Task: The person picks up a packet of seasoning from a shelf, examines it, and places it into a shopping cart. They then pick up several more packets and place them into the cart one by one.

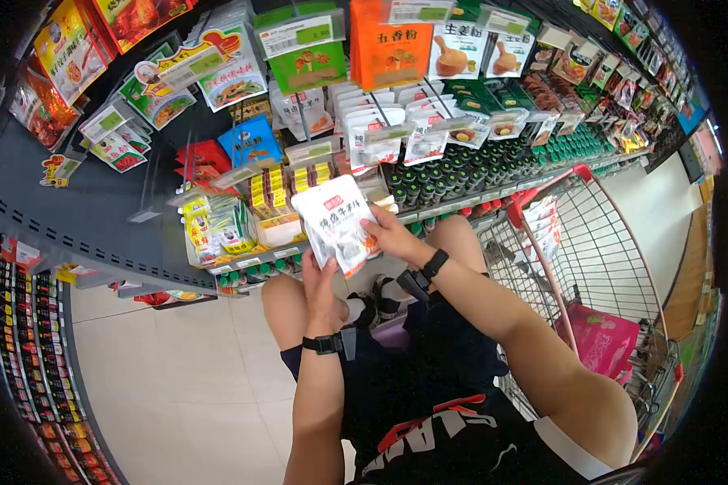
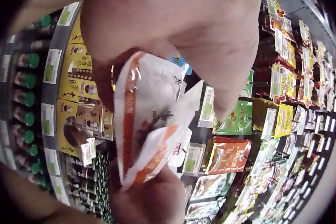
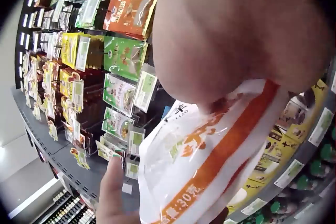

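Note:
Both hands hold white seasoning packets (image 1: 333, 220) with red-orange trim, raised in front of the shelf. In the head view my left hand (image 1: 321, 287) grips their lower left edge, thumb on the front. My right hand (image 1: 398, 237) pinches the right edge. In the left wrist view, two overlapping packets (image 2: 149, 113) show between the hands, their edges fanned slightly apart. Seen from the right wrist, a white packet (image 3: 205, 155) with an orange stripe hangs under my right hand (image 3: 236, 35). The left thumb (image 3: 112, 187) shows beside its lower left side.
Similar white pouches (image 1: 372, 133) hang on hooks just behind. Black-capped jars (image 1: 453, 174) and yellow boxes (image 1: 279, 190) line the shelf below. A wire shopping cart (image 1: 615, 218) with a pink bag (image 1: 598, 335) and white packets (image 1: 542, 226) stands at right, close by the right arm.

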A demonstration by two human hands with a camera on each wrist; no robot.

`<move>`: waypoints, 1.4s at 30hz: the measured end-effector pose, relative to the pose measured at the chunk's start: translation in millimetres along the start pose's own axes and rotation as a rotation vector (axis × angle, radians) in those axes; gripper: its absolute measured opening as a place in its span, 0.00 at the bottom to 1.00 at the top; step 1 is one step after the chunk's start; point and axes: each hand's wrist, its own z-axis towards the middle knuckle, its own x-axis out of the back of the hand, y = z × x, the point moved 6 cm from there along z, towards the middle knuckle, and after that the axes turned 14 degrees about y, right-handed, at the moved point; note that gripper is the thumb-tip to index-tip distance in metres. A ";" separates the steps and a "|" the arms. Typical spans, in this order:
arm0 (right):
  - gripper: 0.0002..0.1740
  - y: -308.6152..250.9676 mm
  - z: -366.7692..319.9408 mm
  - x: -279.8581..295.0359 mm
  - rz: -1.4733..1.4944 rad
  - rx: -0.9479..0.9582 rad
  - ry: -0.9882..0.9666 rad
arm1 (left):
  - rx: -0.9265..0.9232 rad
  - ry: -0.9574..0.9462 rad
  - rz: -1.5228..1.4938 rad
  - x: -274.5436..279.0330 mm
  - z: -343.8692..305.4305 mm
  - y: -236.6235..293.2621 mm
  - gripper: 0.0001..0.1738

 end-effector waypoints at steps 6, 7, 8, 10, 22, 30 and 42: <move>0.16 42.9 -46.0 31.5 -0.105 0.006 0.018 | 0.069 -0.059 0.090 -32.9 -23.4 -6.8 0.29; 0.16 44.2 -51.8 38.1 -0.080 -0.019 0.054 | 0.071 -0.068 0.125 -36.0 -23.0 -10.8 0.29; 0.16 46.5 -58.3 43.5 -0.054 -0.046 0.087 | 0.073 -0.076 0.162 -38.2 -24.0 -14.9 0.29; 0.16 53.0 -67.3 46.6 0.144 -0.106 0.160 | 0.080 -0.079 0.213 -44.1 -25.8 -20.4 0.29; 0.34 28.8 -83.5 59.0 -0.030 0.074 0.147 | 0.044 -0.002 0.317 -45.7 -20.2 -47.8 0.25; 0.30 34.1 -84.6 94.8 -0.210 -0.005 0.438 | -0.022 0.130 0.220 -42.0 -11.9 -47.7 0.23; 0.16 18.0 -85.9 62.8 -0.374 0.494 0.307 | 0.127 0.157 0.070 -36.9 -12.2 -51.1 0.20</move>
